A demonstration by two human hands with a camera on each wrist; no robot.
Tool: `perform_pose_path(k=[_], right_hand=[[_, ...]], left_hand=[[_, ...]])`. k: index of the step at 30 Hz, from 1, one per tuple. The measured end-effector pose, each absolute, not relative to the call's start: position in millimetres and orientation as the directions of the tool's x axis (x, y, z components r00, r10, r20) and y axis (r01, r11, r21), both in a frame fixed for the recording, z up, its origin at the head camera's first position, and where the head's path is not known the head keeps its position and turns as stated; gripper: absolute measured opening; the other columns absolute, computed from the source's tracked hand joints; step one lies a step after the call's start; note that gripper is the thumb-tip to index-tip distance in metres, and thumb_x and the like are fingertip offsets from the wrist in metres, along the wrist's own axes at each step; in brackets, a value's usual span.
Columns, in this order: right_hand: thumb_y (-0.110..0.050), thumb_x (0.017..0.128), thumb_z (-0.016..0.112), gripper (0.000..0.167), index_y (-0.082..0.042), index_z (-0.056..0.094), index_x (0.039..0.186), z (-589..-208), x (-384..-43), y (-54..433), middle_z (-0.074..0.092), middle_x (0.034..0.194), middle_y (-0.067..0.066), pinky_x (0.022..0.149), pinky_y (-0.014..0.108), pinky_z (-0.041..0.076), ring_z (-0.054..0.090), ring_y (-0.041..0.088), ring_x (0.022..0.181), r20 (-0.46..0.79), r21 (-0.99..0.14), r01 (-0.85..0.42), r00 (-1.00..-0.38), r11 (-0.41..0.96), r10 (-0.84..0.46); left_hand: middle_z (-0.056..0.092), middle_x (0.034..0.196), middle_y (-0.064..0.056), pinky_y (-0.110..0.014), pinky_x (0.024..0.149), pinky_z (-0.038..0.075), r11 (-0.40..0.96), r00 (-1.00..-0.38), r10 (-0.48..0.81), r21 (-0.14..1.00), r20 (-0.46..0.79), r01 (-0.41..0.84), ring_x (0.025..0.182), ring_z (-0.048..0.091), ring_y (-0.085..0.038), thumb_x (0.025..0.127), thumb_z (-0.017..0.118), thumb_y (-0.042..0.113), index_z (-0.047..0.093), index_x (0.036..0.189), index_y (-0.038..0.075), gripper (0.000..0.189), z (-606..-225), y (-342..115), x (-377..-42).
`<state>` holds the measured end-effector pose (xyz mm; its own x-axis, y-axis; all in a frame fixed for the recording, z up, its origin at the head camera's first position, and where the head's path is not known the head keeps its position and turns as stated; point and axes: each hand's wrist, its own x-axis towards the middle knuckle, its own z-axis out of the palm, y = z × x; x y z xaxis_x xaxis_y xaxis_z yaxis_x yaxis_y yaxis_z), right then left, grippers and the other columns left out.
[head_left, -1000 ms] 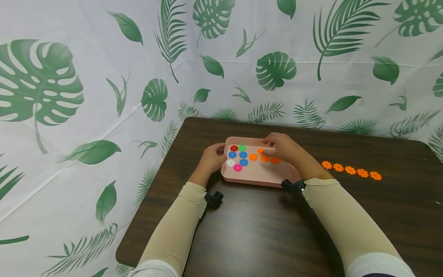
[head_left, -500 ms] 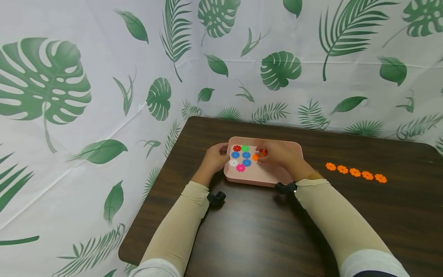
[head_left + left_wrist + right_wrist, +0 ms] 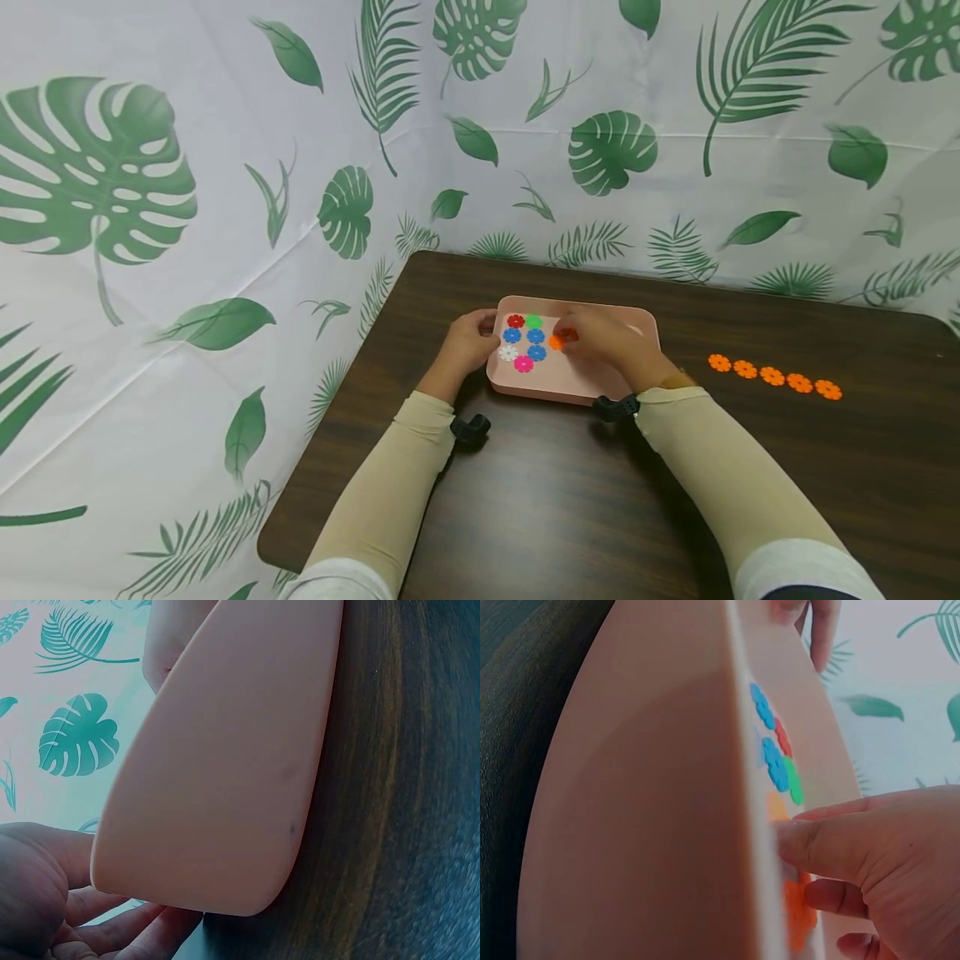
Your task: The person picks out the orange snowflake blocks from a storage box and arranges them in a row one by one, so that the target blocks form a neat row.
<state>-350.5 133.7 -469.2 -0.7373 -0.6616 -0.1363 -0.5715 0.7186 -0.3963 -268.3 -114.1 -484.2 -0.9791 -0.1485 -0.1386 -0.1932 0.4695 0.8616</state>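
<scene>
In the head view a pink tray (image 3: pixel 555 382) lies on the table. My left hand (image 3: pixel 466 343) grips its left end, thumb at the rim; in the left wrist view the fingers (image 3: pixel 120 930) reach round the corner. My right hand (image 3: pixel 600 340) is inside the tray, thumb and fingertips pinching at an orange flower-shaped disc (image 3: pixel 557 342). More orange discs (image 3: pixel 799 919) show under its fingers in the right wrist view, partly hidden. Left of it lie blue discs (image 3: pixel 536 336), a red disc (image 3: pixel 516 321), a green disc (image 3: pixel 533 321), a white disc (image 3: pixel 508 353) and a pink disc (image 3: pixel 523 364).
Several orange discs (image 3: pixel 772 376) lie in a slanting row on the dark wooden table (image 3: pixel 525 483), right of the tray. A leaf-patterned cloth (image 3: pixel 525 208) hangs behind and to the left of the table.
My right hand has moved left and down from the tray's far rim onto the orange discs, covering most of them. The left hand keeps its grip. The head view has shifted slightly.
</scene>
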Motion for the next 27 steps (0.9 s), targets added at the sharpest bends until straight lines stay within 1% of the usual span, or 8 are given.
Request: perform_pose_path(k=[6, 8, 10, 12, 13, 17, 23, 27], right_hand=[[-0.020, 0.100, 0.066, 0.017, -0.011, 0.073, 0.112, -467.5, -346.4, 131.3, 0.064, 0.106, 0.007, 0.090, 0.042, 0.055, 0.056, 0.028, 0.105, -0.180, -0.526, -0.457, -0.765, 0.717, -0.619], [-0.027, 0.102, 0.060, 0.020, -0.012, 0.071, 0.110, -467.3, -343.8, 130.1, 0.061, 0.106, 0.007, 0.086, 0.042, 0.053, 0.054, 0.028, 0.106, -0.238, -0.614, -0.325, -0.793, 0.720, -0.561], [-0.030, 0.102, 0.058, 0.021, -0.011, 0.067, 0.107, -467.2, -341.1, 128.2, 0.059, 0.106, 0.009, 0.082, 0.041, 0.052, 0.053, 0.028, 0.106, -0.272, -0.646, -0.247, -0.810, 0.722, -0.520], [-0.028, 0.099, 0.065, 0.017, -0.012, 0.067, 0.106, -467.7, -341.3, 126.2, 0.060, 0.101, 0.007, 0.082, 0.040, 0.052, 0.054, 0.027, 0.101, -0.244, -0.562, -0.353, -0.794, 0.748, -0.557], [-0.028, 0.097, 0.068, 0.019, -0.012, 0.067, 0.107, -468.4, -342.0, 124.8, 0.060, 0.100, 0.006, 0.082, 0.040, 0.053, 0.054, 0.027, 0.099, -0.244, -0.539, -0.364, -0.795, 0.759, -0.555], [-0.020, 0.086, 0.083, 0.026, -0.010, 0.069, 0.104, -470.7, -347.5, 119.9, 0.061, 0.087, 0.003, 0.083, 0.036, 0.052, 0.056, 0.025, 0.087, -0.135, -0.259, -0.616, -0.740, 0.744, -0.659], [-0.020, 0.084, 0.085, 0.027, -0.011, 0.068, 0.102, -467.3, -344.8, 117.4, 0.061, 0.084, 0.002, 0.084, 0.036, 0.053, 0.056, 0.025, 0.087, -0.124, -0.257, -0.611, -0.748, 0.749, -0.653], [-0.020, 0.083, 0.086, 0.029, -0.010, 0.071, 0.105, -465.3, -342.9, 117.3, 0.063, 0.087, 0.002, 0.087, 0.037, 0.054, 0.057, 0.024, 0.089, -0.112, -0.249, -0.621, -0.743, 0.743, -0.659]], left_hand=[[0.066, 0.134, -0.008, -0.043, 0.100, 0.056, 0.467, -0.982, -0.144, 0.867, -0.121, -0.175, 0.115, 0.066, -0.026, 0.091, 0.069, 0.010, 0.059, 0.146, 0.014, 0.056, -483.5, -113.9, -267.0], [0.066, 0.134, -0.008, -0.042, 0.099, 0.057, 0.467, -0.983, -0.143, 0.868, -0.117, -0.172, 0.115, 0.066, -0.026, 0.091, 0.069, 0.010, 0.059, 0.146, 0.013, 0.056, -483.8, -113.8, -266.8], [0.066, 0.134, -0.008, -0.043, 0.099, 0.057, 0.468, -0.983, -0.143, 0.867, -0.115, -0.170, 0.115, 0.066, -0.026, 0.091, 0.069, 0.010, 0.059, 0.146, 0.013, 0.056, -484.3, -113.6, -266.8], [0.066, 0.133, -0.008, -0.043, 0.100, 0.056, 0.473, -0.983, -0.143, 0.865, -0.113, -0.168, 0.115, 0.065, -0.026, 0.091, 0.069, 0.010, 0.059, 0.146, 0.013, 0.055, -484.9, -112.9, -266.4], [0.066, 0.133, -0.008, -0.043, 0.100, 0.056, 0.475, -0.983, -0.143, 0.864, -0.113, -0.168, 0.115, 0.065, -0.026, 0.092, 0.069, 0.010, 0.059, 0.146, 0.013, 0.055, -484.8, -112.7, -266.3], [0.066, 0.133, -0.008, -0.043, 0.100, 0.056, 0.477, -0.983, -0.144, 0.862, -0.114, -0.170, 0.115, 0.065, -0.026, 0.092, 0.069, 0.010, 0.059, 0.146, 0.014, 0.056, -485.1, -112.2, -266.1], [0.067, 0.132, -0.007, -0.043, 0.099, 0.057, 0.476, -0.982, -0.146, 0.862, -0.116, -0.173, 0.114, 0.066, -0.025, 0.092, 0.070, 0.011, 0.059, 0.146, 0.014, 0.056, -485.7, -113.5, -267.3], [0.067, 0.132, -0.007, -0.043, 0.099, 0.057, 0.477, -0.982, -0.147, 0.861, -0.120, -0.176, 0.115, 0.066, -0.025, 0.091, 0.070, 0.011, 0.059, 0.146, 0.014, 0.056, -484.8, -113.6, -267.5]])
